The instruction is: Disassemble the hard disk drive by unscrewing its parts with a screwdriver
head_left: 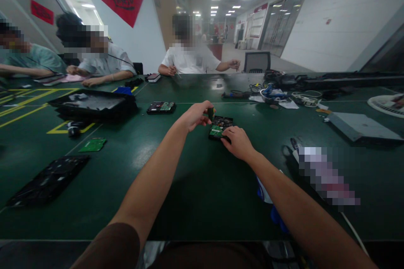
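Note:
In the middle of the table lies a small black device [227, 121] with an exposed green circuit board [216, 130], like an opened drive. My right hand [238, 142] is closed on its near right edge, with the fingertips against the housing. Just above its left side, my left hand [197, 115] pinches the dark green handle of a screwdriver [211, 112], which shows a touch of yellow. The handle stands roughly upright; its tip is too small to make out, so I cannot tell whether it touches the device.
A similar device [160, 107] lies beyond my left forearm. Farther left are a black tray [94, 103], a loose circuit board [93, 145] and a black casing [49, 178]. To the right are a grey metal box [362, 126] and cables [306, 97]. Co-workers sit across the table.

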### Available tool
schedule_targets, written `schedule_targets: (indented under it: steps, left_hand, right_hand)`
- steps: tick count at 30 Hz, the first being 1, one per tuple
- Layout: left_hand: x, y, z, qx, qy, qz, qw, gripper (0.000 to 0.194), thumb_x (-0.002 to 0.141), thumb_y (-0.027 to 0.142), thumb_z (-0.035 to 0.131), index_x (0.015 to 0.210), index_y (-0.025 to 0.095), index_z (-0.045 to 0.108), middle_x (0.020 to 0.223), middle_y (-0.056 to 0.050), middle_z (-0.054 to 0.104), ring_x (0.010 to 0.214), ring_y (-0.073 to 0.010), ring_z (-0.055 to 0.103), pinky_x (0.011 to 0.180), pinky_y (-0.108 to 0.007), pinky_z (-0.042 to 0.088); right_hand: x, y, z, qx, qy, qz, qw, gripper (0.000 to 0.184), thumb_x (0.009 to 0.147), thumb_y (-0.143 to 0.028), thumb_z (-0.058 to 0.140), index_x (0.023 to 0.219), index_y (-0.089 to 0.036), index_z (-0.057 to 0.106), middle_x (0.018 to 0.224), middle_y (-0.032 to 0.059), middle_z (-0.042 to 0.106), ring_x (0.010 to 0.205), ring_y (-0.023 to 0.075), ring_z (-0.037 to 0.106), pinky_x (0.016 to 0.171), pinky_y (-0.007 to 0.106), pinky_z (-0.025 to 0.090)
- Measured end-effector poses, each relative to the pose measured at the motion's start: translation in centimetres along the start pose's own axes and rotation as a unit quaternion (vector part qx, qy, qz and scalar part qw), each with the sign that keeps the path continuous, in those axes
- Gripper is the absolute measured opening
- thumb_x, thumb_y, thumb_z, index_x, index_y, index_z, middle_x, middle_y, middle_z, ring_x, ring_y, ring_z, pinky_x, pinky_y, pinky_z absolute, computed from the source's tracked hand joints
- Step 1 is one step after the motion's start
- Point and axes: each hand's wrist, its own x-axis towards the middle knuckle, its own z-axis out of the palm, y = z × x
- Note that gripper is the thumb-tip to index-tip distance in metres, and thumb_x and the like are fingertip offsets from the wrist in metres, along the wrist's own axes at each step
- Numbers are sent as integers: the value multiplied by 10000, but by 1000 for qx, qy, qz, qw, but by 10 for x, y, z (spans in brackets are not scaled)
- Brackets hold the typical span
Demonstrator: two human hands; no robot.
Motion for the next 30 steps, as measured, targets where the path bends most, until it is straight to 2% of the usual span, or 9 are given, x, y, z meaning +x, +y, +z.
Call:
schedule_targets:
  steps: [4, 8, 11, 18, 24, 30]
  left_hand:
    - [0, 0, 1, -32, -22, -21, 999, 234, 822, 383, 566, 893, 160, 580, 893, -126, 713, 511, -138, 604, 442, -248, 419]
    - [1, 1, 1, -31, 22, -17, 999, 240, 826, 385, 573, 886, 153, 581, 862, -123, 701, 567, -155, 645, 468, -242, 431]
    - [0, 2, 1, 1, 47, 3, 999, 240, 823, 370, 590, 891, 142, 625, 845, -103, 681, 553, -135, 632, 463, -230, 411]
    - [0, 2, 1, -36, -7, -21, 999, 222, 826, 370, 553, 901, 163, 578, 874, -123, 725, 502, -143, 600, 440, -251, 425]
    - [0, 2, -1, 6, 32, 6, 999, 264, 829, 373, 547, 886, 134, 646, 856, -111, 704, 538, -135, 627, 462, -233, 432]
    - [1, 1, 0, -35, -11, -16, 999, 223, 831, 373, 547, 889, 160, 582, 868, -112, 719, 488, -137, 597, 438, -253, 434]
  right_hand:
    - [0, 1, 0, 1, 3, -1, 1000, 185, 946, -298, 597, 1069, -188, 680, 1126, 110, 650, 1041, 266, 554, 872, 389, 397]
    - [0, 0, 0, 1, -1, -1, 1000, 192, 950, -301, 592, 1075, -184, 681, 1116, 110, 654, 1036, 267, 556, 863, 390, 403]
    - [0, 0, -1, 0, -1, 1, 1000, 193, 949, -300, 596, 1075, -183, 683, 1123, 114, 654, 1038, 267, 555, 865, 394, 405]
    - [0, -1, -1, 3, -2, 4, 1000, 191, 942, -301, 605, 1068, -184, 687, 1131, 121, 654, 1046, 271, 556, 875, 397, 403]
    - [0, 0, 0, 5, 1, 1, 1000, 188, 939, -297, 604, 1068, -189, 687, 1128, 118, 657, 1060, 272, 555, 894, 404, 403]
    - [0, 1, 1, 0, 4, -1, 1000, 182, 945, -301, 594, 1057, -191, 685, 1125, 114, 656, 1047, 268, 555, 886, 400, 408]
